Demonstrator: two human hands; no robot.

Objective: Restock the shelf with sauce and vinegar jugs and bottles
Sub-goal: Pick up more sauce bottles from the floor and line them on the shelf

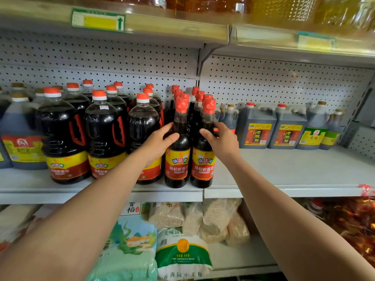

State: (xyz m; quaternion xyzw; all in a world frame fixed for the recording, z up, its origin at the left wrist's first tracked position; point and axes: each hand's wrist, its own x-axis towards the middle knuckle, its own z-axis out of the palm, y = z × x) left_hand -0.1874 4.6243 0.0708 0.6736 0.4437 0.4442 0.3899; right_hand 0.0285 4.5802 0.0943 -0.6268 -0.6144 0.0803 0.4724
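Two tall dark glass sauce bottles with red caps and red-and-yellow labels stand side by side at the front edge of the grey metal shelf [284, 169]. The left sauce bottle [177, 155] and the right sauce bottle [203, 157] are almost touching. Both stand upright and are full of dark brown sauce.

The left hand [160, 142] wraps around the left side of the left bottle, its fingers [171, 136] curled onto the glass. The right hand [222, 140] holds the right bottle from its right side, fingers [205, 133] bent around the shoulder of the bottle.

More bottles of the same kind [194, 102] line up in rows behind these two. To the left stand big round dark sauce jugs with red handles and orange caps [103, 130]. Far to the right, near the back wall, stand square brown vinegar jugs with yellow and red labels [255, 128].

The shelf is bare in front of the vinegar jugs, with lots of open room to the right of the right hand. Below it, bags of flour and rice [180, 250] lie on a lower shelf.
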